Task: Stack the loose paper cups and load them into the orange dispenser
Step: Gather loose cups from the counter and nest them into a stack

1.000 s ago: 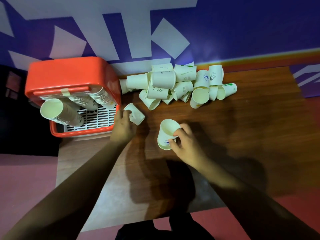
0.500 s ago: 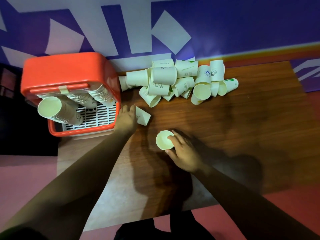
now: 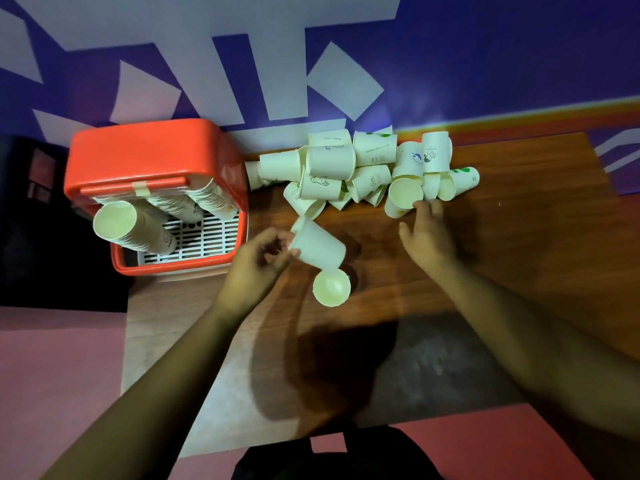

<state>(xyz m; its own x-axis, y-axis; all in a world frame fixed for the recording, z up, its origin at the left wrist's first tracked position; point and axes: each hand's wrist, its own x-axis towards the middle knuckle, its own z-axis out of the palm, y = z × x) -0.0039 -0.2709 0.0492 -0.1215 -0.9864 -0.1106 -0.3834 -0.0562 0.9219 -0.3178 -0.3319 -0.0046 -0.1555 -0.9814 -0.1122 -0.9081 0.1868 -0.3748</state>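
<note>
lifted since a moment ago, one tilted white paper cup (image 3: 320, 245), pinched by the left hand (image 3: 258, 261), hangs just above one upright cup (image 3: 331, 288). right hand (image 3: 427, 237), fingers spread, now reaches the far heap of loose cups (image 3: 349, 168), too jumbled to count. orange plastic dispenser (image 3: 152, 150) holds three stacks (image 3: 138, 230), tops hidden.

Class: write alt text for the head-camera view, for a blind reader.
A left hand holds a tilted paper cup beside an upright cup on the table, while the open right hand reaches toward the pile of loose cups. An orange dispenser holding cup stacks stands at left.
</note>
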